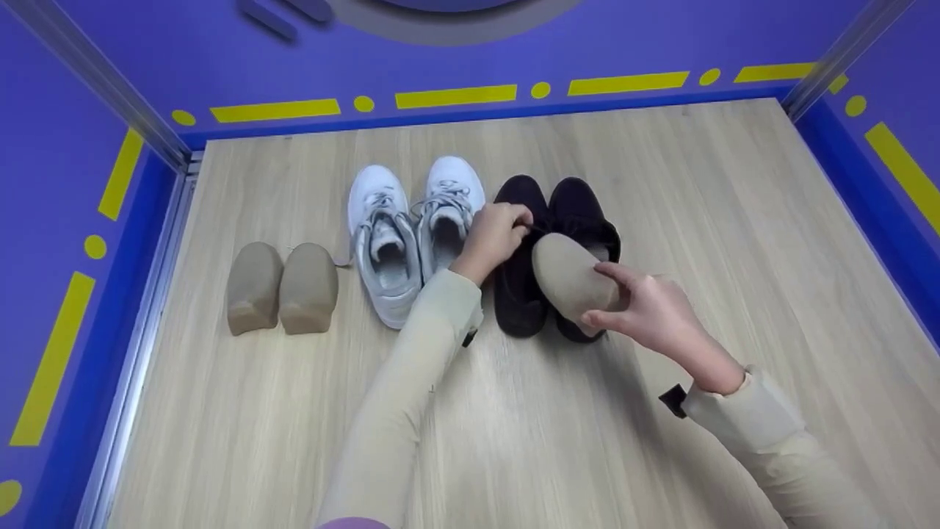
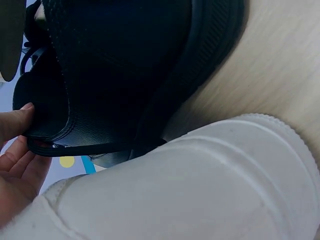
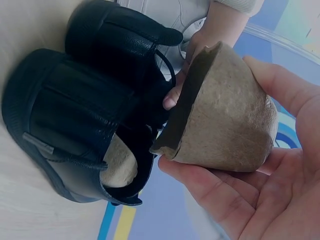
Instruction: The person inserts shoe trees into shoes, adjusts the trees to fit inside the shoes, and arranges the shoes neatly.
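My right hand (image 1: 653,312) holds a beige moulded-pulp shoe insert (image 1: 576,279) between thumb and fingers, above the right black shoe (image 1: 576,200). In the right wrist view the hollow side of this insert faces the shoes. Another beige insert (image 3: 120,167) sits inside the right black shoe. My left hand (image 1: 493,234) is at the left black shoe (image 1: 520,305); in the left wrist view its thumb and fingers pinch the dark tongue (image 2: 47,102), with a black lace (image 2: 85,149) hanging beside them. Both black shoes stand side by side, toes away from me.
A pair of white sneakers (image 1: 388,257) stands left of the black shoes, partly behind my left forearm. Further left, two beige shoe inserts (image 1: 308,286) rest on the wood-grain surface (image 1: 749,242). Blue panels (image 1: 470,66) with yellow marks border the surface at the back and sides.
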`<state>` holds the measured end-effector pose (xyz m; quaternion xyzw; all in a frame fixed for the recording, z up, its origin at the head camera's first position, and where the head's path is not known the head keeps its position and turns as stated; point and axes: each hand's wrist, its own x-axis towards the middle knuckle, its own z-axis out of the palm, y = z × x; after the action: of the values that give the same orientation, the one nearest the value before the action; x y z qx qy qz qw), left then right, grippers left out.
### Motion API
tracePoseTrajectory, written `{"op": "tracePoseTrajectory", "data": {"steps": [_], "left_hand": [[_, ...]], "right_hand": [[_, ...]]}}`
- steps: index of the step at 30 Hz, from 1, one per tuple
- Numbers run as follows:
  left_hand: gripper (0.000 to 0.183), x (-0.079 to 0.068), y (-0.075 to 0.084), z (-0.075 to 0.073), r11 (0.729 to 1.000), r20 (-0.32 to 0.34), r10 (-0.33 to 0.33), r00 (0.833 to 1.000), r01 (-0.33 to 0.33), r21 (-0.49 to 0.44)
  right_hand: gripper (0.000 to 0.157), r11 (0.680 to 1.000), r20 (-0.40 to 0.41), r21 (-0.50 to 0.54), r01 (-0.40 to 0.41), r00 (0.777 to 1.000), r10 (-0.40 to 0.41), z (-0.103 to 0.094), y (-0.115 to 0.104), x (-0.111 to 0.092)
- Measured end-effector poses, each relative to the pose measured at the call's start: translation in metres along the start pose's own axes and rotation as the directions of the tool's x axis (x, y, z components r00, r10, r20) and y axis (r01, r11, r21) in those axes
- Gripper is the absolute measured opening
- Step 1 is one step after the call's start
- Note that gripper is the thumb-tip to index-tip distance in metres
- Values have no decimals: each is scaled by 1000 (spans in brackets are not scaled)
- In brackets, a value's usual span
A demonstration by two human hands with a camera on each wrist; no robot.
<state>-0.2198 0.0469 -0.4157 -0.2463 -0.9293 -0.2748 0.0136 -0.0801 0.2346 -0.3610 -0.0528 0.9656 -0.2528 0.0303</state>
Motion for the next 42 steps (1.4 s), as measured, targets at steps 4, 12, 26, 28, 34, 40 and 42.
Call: {"op": "tracePoseTrajectory", "data": {"steps": [4,12,26,28,34,40,42], "left_hand": [[9,1,-1,0,1000,7,-17,1000,17,-22],[9,3,-1,0,998,-8,-47,999,46,-41],[7,3,1,-2,996,15,-73,997,73,-60],[8,3,1,-3,996,20,-72,997,73,-60],[7,3,1,-3,996,31,-75,997,77,-54],[8,3,1,-3,994,41,-90,995,92,-59],[9,3,1,-3,994,42,-88,995,90,-62]], "right_hand": [[60,1000,23,-4,2,1000,-1,2,-2,1],[61,999,55,-21,27,998,-26,4,-6,3],[62,998,77,-23,59,995,-57,11,-14,11],[62,999,91,-20,50,995,-48,11,-14,12],[62,998,123,-39,50,991,-45,11,-17,16],[60,994,145,-73,81,987,-69,12,-19,20],[60,994,156,-78,82,985,-69,12,-21,22]]}}
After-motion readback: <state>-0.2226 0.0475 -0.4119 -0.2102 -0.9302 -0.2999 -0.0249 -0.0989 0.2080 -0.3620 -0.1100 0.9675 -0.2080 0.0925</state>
